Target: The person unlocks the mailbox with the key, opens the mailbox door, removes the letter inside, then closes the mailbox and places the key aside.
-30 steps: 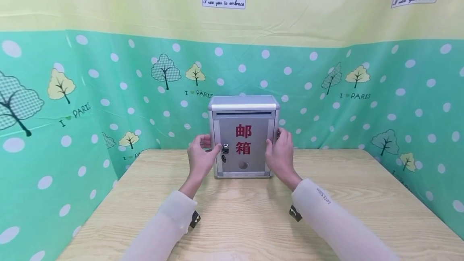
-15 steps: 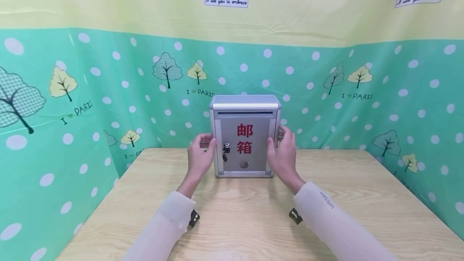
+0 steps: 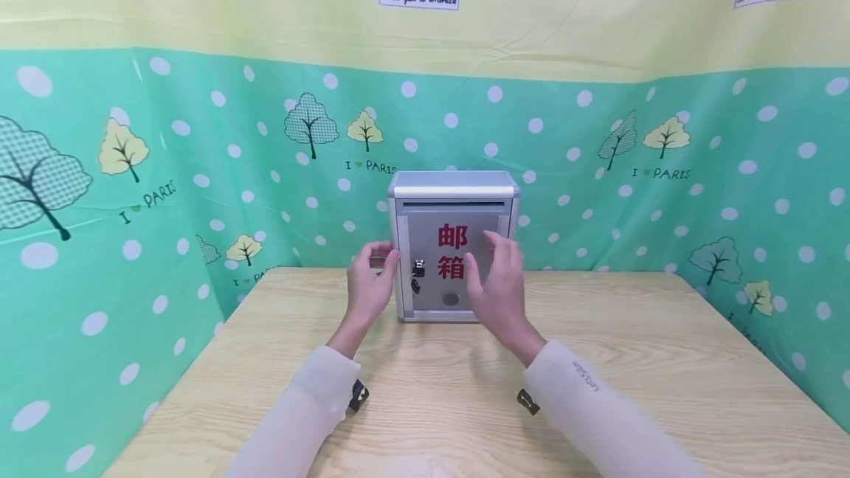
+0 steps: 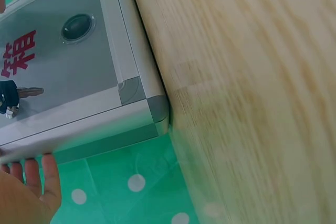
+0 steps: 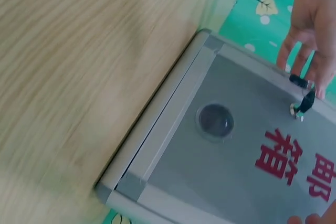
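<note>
A grey metal mailbox point(image 3: 423, 231) with red characters stands upright on the wooden table. Two keys point(image 3: 416, 285) hang at the lock point(image 3: 418, 268) on the left of its door. My left hand point(image 3: 367, 288) rests at the box's left side, fingers extended along it and thumb by the front edge. In the left wrist view its fingers point(image 4: 50, 179) touch the side wall. My right hand point(image 3: 501, 290) is in front of the door's right half, fingers loosely bent, holding nothing. Only its fingertips point(image 5: 312, 219) enter the right wrist view, at the lower corner.
The pale wooden table point(image 3: 425, 397) runs from the person to a green dotted curtain point(image 3: 571, 190) behind and at both sides. Behind the mailbox, the curtain rises close to the table's back edge. A black clip point(image 3: 528, 401) shows beneath the right sleeve point(image 3: 598, 404).
My right hand has left the mailbox's right side and moved leftward across the front of the door. The left thumb has drawn back from the lock to the box's edge.
</note>
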{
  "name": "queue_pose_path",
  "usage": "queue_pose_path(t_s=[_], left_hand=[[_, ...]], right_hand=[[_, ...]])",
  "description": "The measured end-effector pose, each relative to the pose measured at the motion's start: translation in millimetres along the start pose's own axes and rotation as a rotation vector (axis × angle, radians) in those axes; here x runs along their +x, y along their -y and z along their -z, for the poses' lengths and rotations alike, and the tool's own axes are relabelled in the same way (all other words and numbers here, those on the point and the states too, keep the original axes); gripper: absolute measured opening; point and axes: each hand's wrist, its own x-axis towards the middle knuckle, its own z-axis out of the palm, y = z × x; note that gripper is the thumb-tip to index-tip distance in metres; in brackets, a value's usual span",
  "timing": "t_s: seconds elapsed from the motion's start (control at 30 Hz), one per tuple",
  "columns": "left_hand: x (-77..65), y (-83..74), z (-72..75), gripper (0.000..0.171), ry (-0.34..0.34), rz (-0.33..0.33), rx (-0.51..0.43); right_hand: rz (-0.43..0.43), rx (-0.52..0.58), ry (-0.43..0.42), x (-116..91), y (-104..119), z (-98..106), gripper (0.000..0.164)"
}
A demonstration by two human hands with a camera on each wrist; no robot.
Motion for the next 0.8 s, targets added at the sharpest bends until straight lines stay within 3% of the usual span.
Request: queue_pose_path(t_s=[0.53,0.8], left_hand=[[-0.1,-1.7,2.2,0.028,-0.008,0.009,0.000],[-0.2,-0.9,2.4,0.028,-0.006,0.007,-0.006]], right_hand=[[0.393,-0.207,0.172,1.2,19.9,-31.2,0.040],[0.492,-0.304,0.241,-4.9,24.1,-46.9,0.041]])
